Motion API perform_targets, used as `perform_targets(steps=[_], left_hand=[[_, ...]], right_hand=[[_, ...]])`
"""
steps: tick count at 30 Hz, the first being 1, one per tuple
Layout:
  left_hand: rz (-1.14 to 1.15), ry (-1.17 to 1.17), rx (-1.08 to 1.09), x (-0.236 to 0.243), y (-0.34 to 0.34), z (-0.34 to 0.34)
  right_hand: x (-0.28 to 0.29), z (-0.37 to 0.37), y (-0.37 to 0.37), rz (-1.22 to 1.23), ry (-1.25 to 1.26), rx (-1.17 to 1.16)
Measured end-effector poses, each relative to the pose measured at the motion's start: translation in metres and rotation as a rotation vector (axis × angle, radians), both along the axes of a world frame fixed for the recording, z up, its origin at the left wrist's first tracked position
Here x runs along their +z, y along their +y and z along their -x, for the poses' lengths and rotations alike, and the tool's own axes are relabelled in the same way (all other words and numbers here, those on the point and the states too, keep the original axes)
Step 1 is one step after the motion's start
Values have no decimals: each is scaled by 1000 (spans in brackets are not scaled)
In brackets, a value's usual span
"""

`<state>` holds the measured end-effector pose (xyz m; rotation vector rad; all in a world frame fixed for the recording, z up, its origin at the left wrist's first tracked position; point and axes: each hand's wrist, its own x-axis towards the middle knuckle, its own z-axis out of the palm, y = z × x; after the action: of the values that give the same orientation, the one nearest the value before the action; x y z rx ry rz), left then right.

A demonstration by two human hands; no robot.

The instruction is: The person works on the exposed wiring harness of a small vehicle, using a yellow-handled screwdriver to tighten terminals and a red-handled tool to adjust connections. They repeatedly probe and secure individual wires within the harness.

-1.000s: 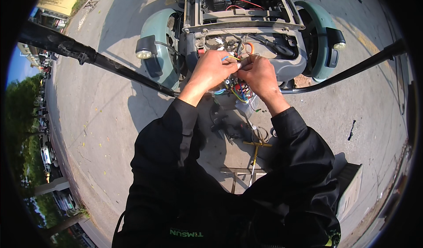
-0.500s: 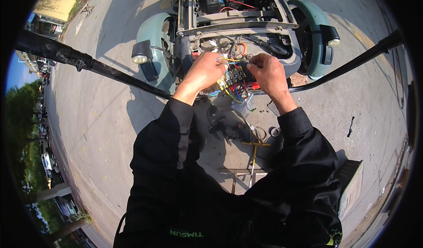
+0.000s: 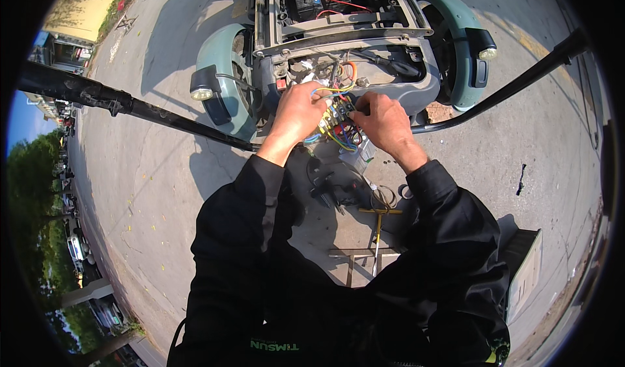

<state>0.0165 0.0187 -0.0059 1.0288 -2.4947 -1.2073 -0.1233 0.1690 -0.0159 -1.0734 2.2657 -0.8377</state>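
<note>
My left hand (image 3: 299, 113) is closed at the left of a small terminal block (image 3: 338, 111), with yellow and blue wires (image 3: 333, 91) coming out from its pinched fingertips. Against the block's right side, my right hand (image 3: 385, 121) is curled, thumb and forefinger together; whatever they grip is too small or hidden. Several coloured wires (image 3: 344, 140) hang below the block. Behind the hands lies the open grey front (image 3: 416, 84) of a vehicle, with an orange cable (image 3: 353, 71) and more wiring in its cavity.
Greenish fenders (image 3: 224, 54) with lamps flank the bare frame (image 3: 345, 41). A black bar (image 3: 150, 119) slants in from the left, another (image 3: 514, 84) from the right. Below my hands lie a clear container (image 3: 362, 155), a yellow T-handled tool (image 3: 378, 227) and a tape roll (image 3: 404, 191).
My right hand has moved down and slightly left, from the wires to the edge of the terminal block. My left hand stays by the wires. The view has shifted a little.
</note>
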Motion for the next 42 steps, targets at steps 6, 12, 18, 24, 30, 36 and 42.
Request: perform_targets(steps=[6, 12, 18, 24, 30, 36, 42], left_hand=[[133, -11, -34, 2, 2, 0], [281, -38, -39, 6, 9, 1], [222, -32, 18, 9, 10, 0], [204, -55, 11, 7, 6, 1], [85, 29, 20, 8, 4, -5], [69, -85, -56, 17, -7, -11], [-148, -22, -64, 7, -9, -12]], right_hand=[[-2, -9, -2, 4, -12, -11], [-10, -19, -6, 58, 26, -86], [-15, -23, -10, 63, 50, -134], [-12, -16, -18, -34, -12, -106], [-1, -14, -20, -103, 26, -81], [1, -15, -20, -107, 43, -77], [-1, -14, -21, -107, 58, -75]])
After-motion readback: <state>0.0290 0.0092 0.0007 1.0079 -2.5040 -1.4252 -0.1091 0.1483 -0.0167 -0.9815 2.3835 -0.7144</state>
